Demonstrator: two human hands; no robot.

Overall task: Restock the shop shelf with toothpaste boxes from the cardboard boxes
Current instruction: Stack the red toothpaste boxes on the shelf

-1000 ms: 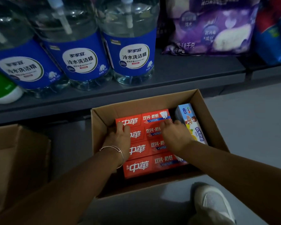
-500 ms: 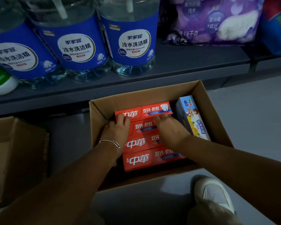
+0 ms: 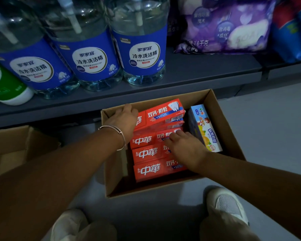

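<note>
stock: red toothpaste boxes [image 3: 151, 153] lie flat, rows side by side, inside open cardboard box [image 3: 222, 119] on the floor just below the shelf.
top box: raised red box [image 3: 165, 111] at the far end sits tilted above the row, its left end under the left hand.
left hand [image 3: 123, 120]: fingers curled over the left end of the raised red box, gripping it; thumb side hidden, so how firm the grip is I can't tell.
right hand [image 3: 184, 146]: flat, fingers straight, resting on the red rows; holds nothing.
odd item: blue kids' toothpaste box [image 3: 204, 127] stands on edge against the carton's right wall, just beside the red rows.
handling: judged light, thin card, stiff along the length but crushable at faces; glossy print, likely a bit slippery. Best hold is across the narrow sides or at the ends, several at once as a block.
risk: one-end grip lets a long box swing or the stack fan out.
shelf [image 3: 207, 73]: dark grey, flat; bare stretch right of the dish soap bottles [image 3: 141, 54], in front of the purple bag [image 3: 224, 28].
room: dim; second cardboard box [image 3: 12, 145] at left; grey floor [image 3: 268, 119]; white shoes [image 3: 228, 204] close to the carton.
</note>
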